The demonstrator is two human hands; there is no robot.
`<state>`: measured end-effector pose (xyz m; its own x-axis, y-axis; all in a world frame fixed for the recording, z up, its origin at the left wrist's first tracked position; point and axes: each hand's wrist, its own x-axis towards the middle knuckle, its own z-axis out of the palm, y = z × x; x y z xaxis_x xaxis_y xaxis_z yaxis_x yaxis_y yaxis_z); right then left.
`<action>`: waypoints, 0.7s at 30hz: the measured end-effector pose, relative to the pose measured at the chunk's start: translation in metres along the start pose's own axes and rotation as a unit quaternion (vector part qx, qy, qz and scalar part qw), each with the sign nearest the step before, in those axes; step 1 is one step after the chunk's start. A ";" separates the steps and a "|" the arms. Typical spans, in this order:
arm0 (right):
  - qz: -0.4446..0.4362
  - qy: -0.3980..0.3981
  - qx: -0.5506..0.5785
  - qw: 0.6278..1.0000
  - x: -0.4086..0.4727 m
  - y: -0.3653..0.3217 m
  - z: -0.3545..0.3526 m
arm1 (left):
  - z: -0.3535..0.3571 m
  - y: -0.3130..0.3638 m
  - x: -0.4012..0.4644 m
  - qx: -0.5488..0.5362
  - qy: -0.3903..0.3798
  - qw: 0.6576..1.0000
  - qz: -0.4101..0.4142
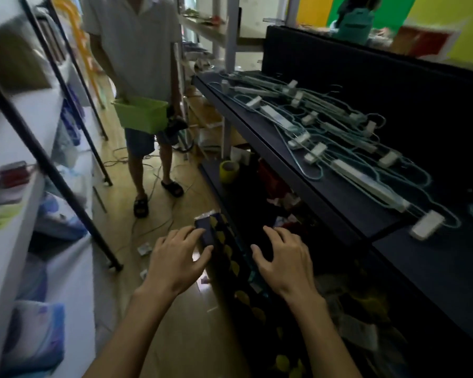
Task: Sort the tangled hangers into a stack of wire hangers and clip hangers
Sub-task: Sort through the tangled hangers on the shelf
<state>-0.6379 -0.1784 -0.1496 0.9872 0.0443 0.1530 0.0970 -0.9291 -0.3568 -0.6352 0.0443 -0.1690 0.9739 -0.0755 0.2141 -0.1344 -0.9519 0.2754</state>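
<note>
Foreground: two bare forearms reach forward over the floor. The left hand [176,257] lies with fingers spread and thumb out on the end of a dark box [206,232]; the thumb and forefinger flank its near corner, but whether they actually clamp it cannot be told. The right hand [283,257] is likewise spread, palm down, fingers curled loosely over a dark, yellow-spotted item [230,257] at the edge of the lower shelf [212,170]; nothing is plainly enclosed in it.

Middle ground, right: a black upper shelf [298,175] carries the hangers [336,137], a tangled heap of teal wire loops mixed with white clip bars, spreading from the far end of the shelf towards its near right end. One white clip [426,225] sits near the shelf's front edge. Neither hand touches the heap. Below, on the lower shelf, stands a yellow tape roll [229,170] among blurred clutter.

Middle ground, left: white shelving [74,105] with dark diagonal struts holds blurred packages.

Background: a person [137,50] in a pale shirt, shorts and dark sandals stands in the aisle, holding a green bin [141,114]. Cables [159,184] trail across the floor by the feet.
</note>
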 end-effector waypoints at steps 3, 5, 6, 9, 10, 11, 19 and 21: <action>-0.019 -0.006 0.004 1.000 0.056 -0.010 0.011 | -0.001 -0.021 0.044 0.011 0.009 1.000 -0.017; -0.027 -0.019 0.005 0.999 0.084 -0.017 0.021 | 0.004 -0.036 0.063 0.009 0.006 0.999 -0.031; -0.029 -0.028 0.006 0.999 0.096 -0.021 0.024 | 0.005 -0.044 0.071 0.008 0.003 0.999 -0.037; -0.035 -0.035 0.005 0.999 0.130 -0.036 0.032 | 0.007 -0.068 0.099 0.007 0.000 0.999 -0.045; -0.038 -0.027 0.003 0.999 0.142 -0.040 0.034 | 0.007 -0.077 0.111 0.004 0.001 0.999 -0.046; -0.038 -0.017 0.001 0.999 0.155 -0.044 0.037 | 0.008 -0.085 0.125 0.001 0.000 0.999 -0.044; 0.029 -0.005 -0.013 0.999 0.234 -0.086 0.071 | 0.022 -0.138 0.242 -0.034 -0.030 0.997 0.055; 0.047 0.010 -0.013 0.999 0.257 -0.103 0.071 | 0.015 -0.153 0.279 -0.038 -0.041 0.994 0.089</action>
<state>-0.3850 -0.0451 -0.1393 0.9891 -0.0504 0.1382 0.0005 -0.9383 -0.3458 -0.3400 0.1643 -0.1655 0.9446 -0.2674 0.1904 -0.3164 -0.8962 0.3110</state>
